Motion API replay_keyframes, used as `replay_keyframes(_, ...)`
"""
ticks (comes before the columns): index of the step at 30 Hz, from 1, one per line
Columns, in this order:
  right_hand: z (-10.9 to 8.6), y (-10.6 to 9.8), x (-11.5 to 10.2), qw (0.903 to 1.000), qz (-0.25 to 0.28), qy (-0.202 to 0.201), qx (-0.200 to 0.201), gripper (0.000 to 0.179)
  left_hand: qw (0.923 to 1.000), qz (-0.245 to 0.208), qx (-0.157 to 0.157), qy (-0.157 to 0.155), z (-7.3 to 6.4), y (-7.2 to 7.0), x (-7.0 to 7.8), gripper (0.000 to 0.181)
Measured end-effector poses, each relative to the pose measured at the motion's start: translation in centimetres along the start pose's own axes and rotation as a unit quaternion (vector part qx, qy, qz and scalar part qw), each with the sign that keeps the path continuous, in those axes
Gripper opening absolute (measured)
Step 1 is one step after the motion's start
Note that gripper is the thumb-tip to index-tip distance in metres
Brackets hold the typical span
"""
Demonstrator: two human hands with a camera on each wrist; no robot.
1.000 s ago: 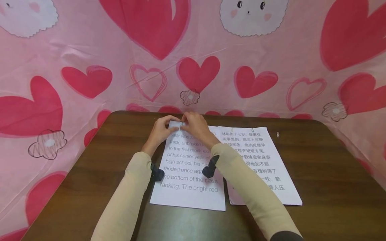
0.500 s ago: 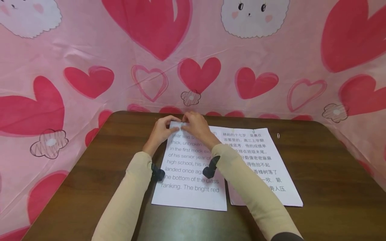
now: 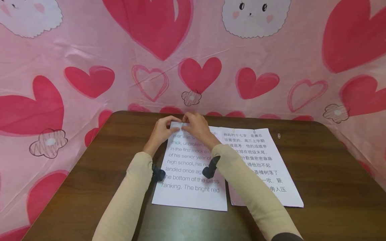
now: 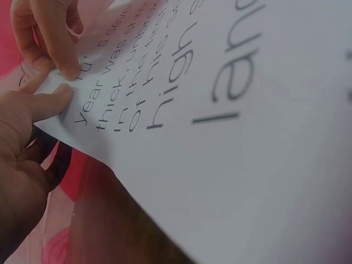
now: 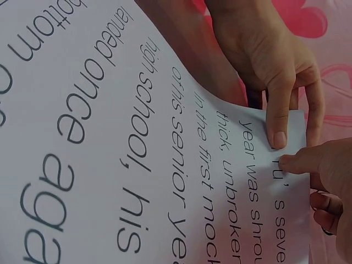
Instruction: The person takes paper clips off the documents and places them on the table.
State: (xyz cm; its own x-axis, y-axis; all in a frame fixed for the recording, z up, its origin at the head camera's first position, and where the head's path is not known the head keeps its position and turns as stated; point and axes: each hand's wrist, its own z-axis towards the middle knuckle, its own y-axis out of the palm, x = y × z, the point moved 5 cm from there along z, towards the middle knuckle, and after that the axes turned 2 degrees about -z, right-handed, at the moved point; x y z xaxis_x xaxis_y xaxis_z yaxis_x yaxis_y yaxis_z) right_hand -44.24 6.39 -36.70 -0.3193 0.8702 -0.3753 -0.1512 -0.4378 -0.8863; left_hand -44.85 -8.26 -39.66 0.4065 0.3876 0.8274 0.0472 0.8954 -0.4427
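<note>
The left hand [image 3: 162, 130] pinches the top-left corner of the English-printed paper [image 3: 190, 199], lying on the table [image 3: 99, 167]. Just beside it, the right hand [image 3: 196, 126] pinches the same paper's top edge. Farther right lie the Chinese-printed paper [image 3: 256, 150] and a loose paper clip [image 3: 278, 136].

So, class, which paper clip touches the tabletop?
The whitish clip, right of the Chinese-text sheet. It alone lies off paper: the yellow clip and darker clip are at that sheet's top edge, a third clip at the English-text sheet.
</note>
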Motion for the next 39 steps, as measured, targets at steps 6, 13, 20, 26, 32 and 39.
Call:
replay_keyframes(6, -0.19, 0.11, -0.14, 0.9999, 0.006, 0.004, -0.007, 0.022, 1.0, -0.002, -0.002, 0.003, -0.3, -0.01, 0.03, 0.025)
replay_keyframes(13, -0.21, 0.03, -0.31, 1.0, -0.001, 0.005, -0.003, 0.024, 0.9999, -0.006, 0.0, 0.008, -0.29, -0.12, -0.03, 0.025)
replay_keyframes(20, -0.26, 0.06, -0.37, 1.0, -0.002, 0.005, -0.003, 0.023, 1.0, -0.001, -0.003, -0.001, -0.55, -0.2, -0.1, 0.027)
replay_keyframes(26, -0.28, 0.09, -0.32, 1.0, 0.0, 0.004, -0.003, 0.023, 0.9999, -0.006, -0.005, 0.01, -0.58, -0.29, -0.08, 0.026)
replay_keyframes(32, -0.24, 0.06, -0.26, 1.0, 0.007, 0.001, 0.002, 0.023, 0.9999, -0.001, -0.002, 0.012, -0.58, -0.39, -0.11, 0.026)
replay_keyframes(39, -0.3, 0.09, -0.13, 0.9997, 0.024, 0.001, 0.004, 0.022, 0.9998, 0.006, -0.002, 0.017, -0.58, -0.37, -0.04, 0.026)
